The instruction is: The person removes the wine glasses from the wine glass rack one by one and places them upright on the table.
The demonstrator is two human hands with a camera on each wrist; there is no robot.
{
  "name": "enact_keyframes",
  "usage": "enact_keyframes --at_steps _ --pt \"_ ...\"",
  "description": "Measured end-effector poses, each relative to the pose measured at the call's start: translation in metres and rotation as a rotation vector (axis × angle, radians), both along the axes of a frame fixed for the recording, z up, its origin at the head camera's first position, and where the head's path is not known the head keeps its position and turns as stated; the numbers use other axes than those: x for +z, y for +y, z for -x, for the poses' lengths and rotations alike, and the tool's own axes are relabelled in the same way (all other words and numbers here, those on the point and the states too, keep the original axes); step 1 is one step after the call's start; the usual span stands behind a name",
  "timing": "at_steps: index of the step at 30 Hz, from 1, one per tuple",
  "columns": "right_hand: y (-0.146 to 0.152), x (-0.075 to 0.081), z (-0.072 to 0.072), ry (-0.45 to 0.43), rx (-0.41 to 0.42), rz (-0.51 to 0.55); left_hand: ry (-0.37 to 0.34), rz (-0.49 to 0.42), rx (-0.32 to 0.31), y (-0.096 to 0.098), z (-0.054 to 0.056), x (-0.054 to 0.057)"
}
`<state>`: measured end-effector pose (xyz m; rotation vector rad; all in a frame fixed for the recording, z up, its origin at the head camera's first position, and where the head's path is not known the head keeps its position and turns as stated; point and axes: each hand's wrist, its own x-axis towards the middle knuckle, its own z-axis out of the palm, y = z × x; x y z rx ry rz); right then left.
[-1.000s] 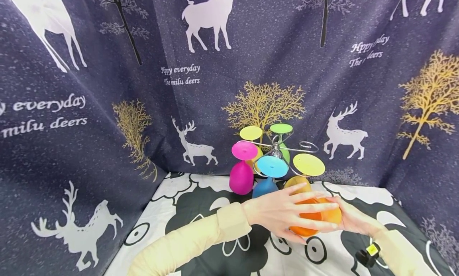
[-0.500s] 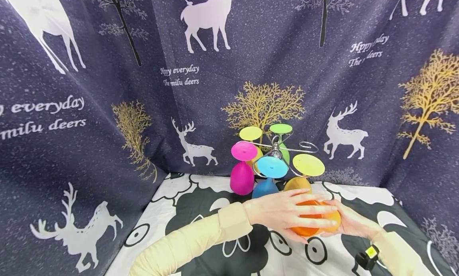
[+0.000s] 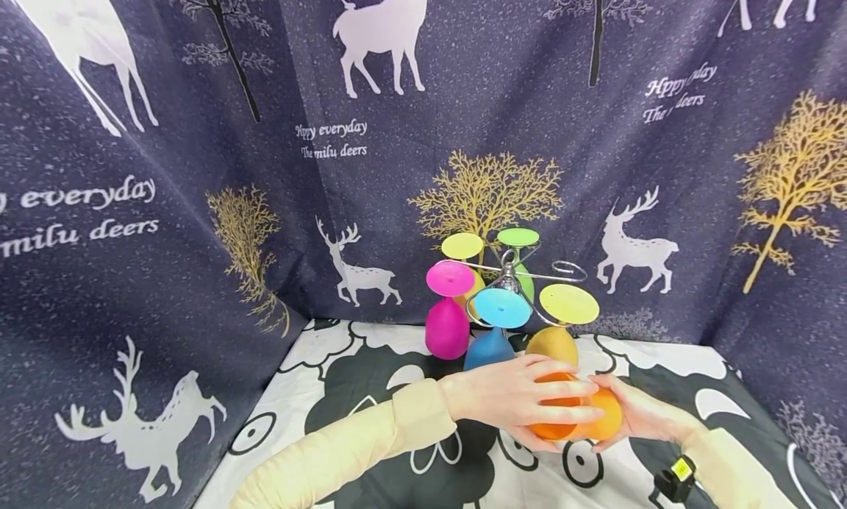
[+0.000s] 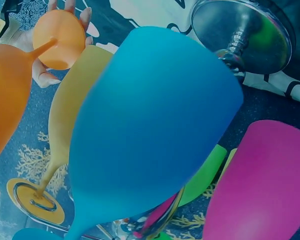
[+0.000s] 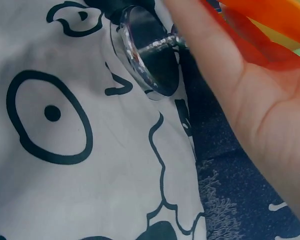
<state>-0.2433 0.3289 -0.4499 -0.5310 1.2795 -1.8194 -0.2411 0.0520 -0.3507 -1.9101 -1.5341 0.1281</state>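
Orange glass (image 3: pixel 559 430): plain, foot lighter than bowl. Near the tabletop's (image 3: pixel 529 487) back edge: magenta glass (image 3: pixel 446 331), blue glass (image 3: pixel 490 349) (foot paler, almost cyan), green glass (image 3: pixel 519 237), rear yellow glass (image 3: pixel 462 246), front yellow glass (image 3: pixel 569 304) with mustard bowl. Rack (image 3: pixel 508 273): silver. Tabletop: black-and-white cartoon print. Backdrop (image 3: pixel 410 148): speckled navy, white deer (image 3: pixel 380 23), white lettering (image 3: pixel 334 151), gold trees (image 3: pixel 488 204). Sleeves (image 3: pixel 331 452): plain cream.
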Motion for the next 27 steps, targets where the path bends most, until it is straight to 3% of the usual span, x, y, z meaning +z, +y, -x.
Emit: enact_keyframes --at_steps 8,16,27 --pt "0.002 0.0 0.003 0.078 0.058 -0.084 -0.016 -0.017 0.004 -0.011 -0.001 -0.002" --pt "0.01 0.02 0.009 0.094 -0.052 -0.263 -0.046 0.004 0.025 -0.019 -0.002 -0.009" --pt "0.018 0.068 0.022 0.351 -0.243 -0.508 -0.11 0.049 0.082 -0.032 -0.001 -0.018"
